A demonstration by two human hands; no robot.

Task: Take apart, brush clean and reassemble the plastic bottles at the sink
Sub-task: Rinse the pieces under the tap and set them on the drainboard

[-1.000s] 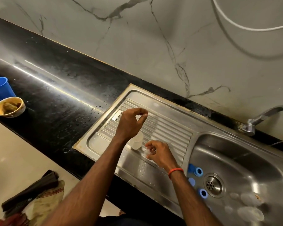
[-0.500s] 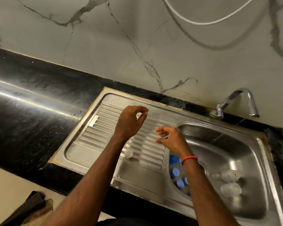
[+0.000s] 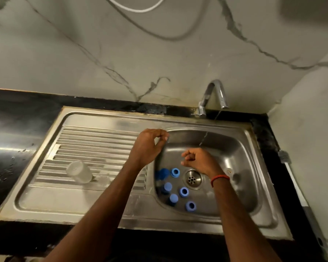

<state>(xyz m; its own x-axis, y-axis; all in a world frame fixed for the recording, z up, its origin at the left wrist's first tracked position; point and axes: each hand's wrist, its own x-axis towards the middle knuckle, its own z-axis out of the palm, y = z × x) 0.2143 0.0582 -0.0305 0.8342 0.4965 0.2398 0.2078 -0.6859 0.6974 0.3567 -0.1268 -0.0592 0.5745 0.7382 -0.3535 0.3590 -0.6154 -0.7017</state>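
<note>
Leaving the bottle (image 3: 79, 172) on its side on the drainboard (image 3: 95, 140), both hands now hang over the basin (image 3: 240, 148); a second ago they were working at that bottle on the ribs. It lies alone, well apart from them, with a small clear piece (image 3: 103, 180) just beside it.

The left hand (image 3: 149, 146) is above the basin's left rim, fingers curled, thumb tip near forefinger tip. Nothing shows between them, but with the blur I cannot tell whether something tiny is pinched there. The right hand (image 3: 198, 161), an orange band (image 3: 220, 179) at its wrist, makes a loose fist that holds nothing, at the foot of a thin stream (image 3: 206, 134) from the tap (image 3: 215, 95).

I judge that this bottle is set aside for now and that the next piece is to come from the basin.

The caps (image 3: 184, 191) are short blue cylinders of hard plastic, some hollow side up, scattered left of the drain (image 3: 192, 179). The bottle is clear, slightly frosted, round and thin-walled; it looks light and apt to roll along the ribs. The basin is brushed steel with a wet sheen. The counter (image 3: 11, 120) is glossy black stone, and the wall (image 3: 83, 63) is pale marble with grey veins.
</note>
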